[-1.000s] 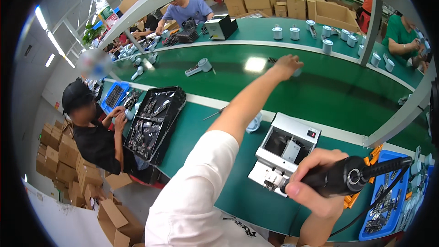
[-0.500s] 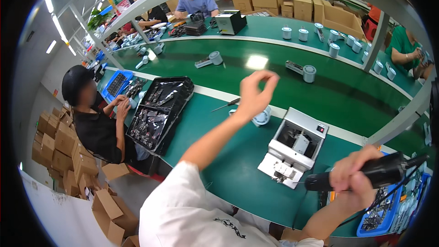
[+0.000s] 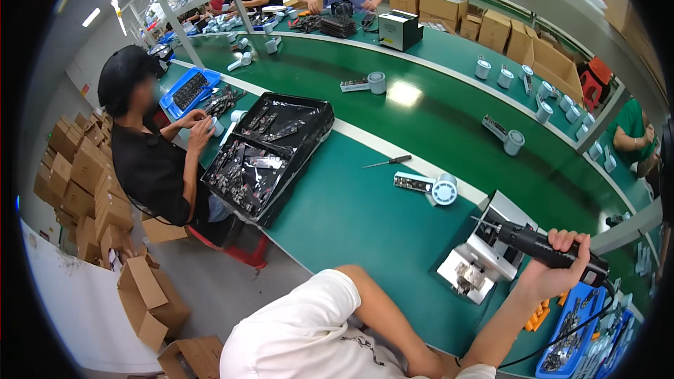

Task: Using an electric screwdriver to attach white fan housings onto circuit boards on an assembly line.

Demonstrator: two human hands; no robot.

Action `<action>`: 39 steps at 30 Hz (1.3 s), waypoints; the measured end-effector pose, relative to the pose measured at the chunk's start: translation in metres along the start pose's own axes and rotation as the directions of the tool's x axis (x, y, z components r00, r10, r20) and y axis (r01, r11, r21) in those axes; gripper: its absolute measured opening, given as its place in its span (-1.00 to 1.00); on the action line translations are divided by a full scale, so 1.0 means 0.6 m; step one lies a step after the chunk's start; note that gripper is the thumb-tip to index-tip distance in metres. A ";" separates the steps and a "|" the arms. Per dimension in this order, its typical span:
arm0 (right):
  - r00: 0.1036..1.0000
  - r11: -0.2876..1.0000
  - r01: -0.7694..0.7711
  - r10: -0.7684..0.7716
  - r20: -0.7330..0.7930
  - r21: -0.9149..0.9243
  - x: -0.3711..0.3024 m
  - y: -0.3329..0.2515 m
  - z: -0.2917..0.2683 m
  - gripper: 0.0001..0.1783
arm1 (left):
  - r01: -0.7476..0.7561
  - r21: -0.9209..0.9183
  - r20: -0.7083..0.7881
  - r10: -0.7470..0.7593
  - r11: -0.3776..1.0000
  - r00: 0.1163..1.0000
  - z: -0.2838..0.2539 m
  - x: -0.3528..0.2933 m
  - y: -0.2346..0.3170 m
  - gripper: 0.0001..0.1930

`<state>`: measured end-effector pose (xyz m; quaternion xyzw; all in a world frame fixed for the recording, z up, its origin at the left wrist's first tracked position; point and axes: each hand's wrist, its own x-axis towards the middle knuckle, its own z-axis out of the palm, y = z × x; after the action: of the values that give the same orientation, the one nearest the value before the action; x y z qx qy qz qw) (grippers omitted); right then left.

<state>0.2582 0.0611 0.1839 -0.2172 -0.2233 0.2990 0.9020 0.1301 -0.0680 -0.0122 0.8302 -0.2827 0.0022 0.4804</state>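
Our right hand (image 3: pixel 556 275) keeps its fingers wrapped round the black electric screwdriver (image 3: pixel 535 243), whose bit, earlier beside the front plate of the silver machine (image 3: pixel 491 258), now points across its top in view. We have drawn our left arm (image 3: pixel 386 319) back from over the green bench (image 3: pixel 351 214); its hand is out of sight, so we cannot tell its fingers. The pale-blue round-headed unit (image 3: pixel 444 190), partly covered before, now shows fully
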 end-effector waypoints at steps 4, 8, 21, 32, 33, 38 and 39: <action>0.994 0.999 -0.041 0.037 -0.102 -0.035 0.008 0.022 0.001 -0.79 | -0.013 -0.029 -0.022 0.012 0.999 1.000 -0.020 -0.027 -0.028 -0.66; 0.973 0.984 -0.168 0.156 -0.170 -0.057 0.019 0.044 -0.004 -0.75 | -0.007 -0.086 -0.053 0.002 0.996 0.999 -0.020 -0.052 -0.050 -0.67; 0.918 0.942 -0.333 0.335 -0.212 0.045 0.034 0.054 -0.017 -0.75 | -0.028 -0.145 -0.118 0.011 0.989 0.993 -0.016 -0.063 -0.085 -0.67; 0.904 0.927 -0.369 0.374 -0.210 0.064 0.036 0.049 -0.037 -0.83 | -0.023 -0.131 -0.128 0.006 0.991 0.992 -0.012 -0.048 -0.078 -0.68; 0.905 0.926 -0.372 0.377 -0.195 0.063 0.036 0.049 -0.040 -0.85 | -0.022 -0.131 -0.129 0.005 0.991 0.992 -0.012 -0.048 -0.078 -0.68; 0.907 0.924 -0.379 0.383 -0.172 0.056 0.037 0.048 -0.047 -0.88 | -0.022 -0.142 -0.136 0.003 0.990 0.991 -0.009 -0.046 -0.076 -0.68; 0.908 0.923 -0.381 0.385 -0.165 0.061 0.037 0.048 -0.046 -0.88 | -0.023 -0.146 -0.138 0.003 0.989 0.990 -0.008 -0.045 -0.075 -0.68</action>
<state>0.2760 0.0889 0.1525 -0.2696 -0.0927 0.4529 0.8447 0.1298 -0.0345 -0.0530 0.7886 -0.2537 0.0416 0.5586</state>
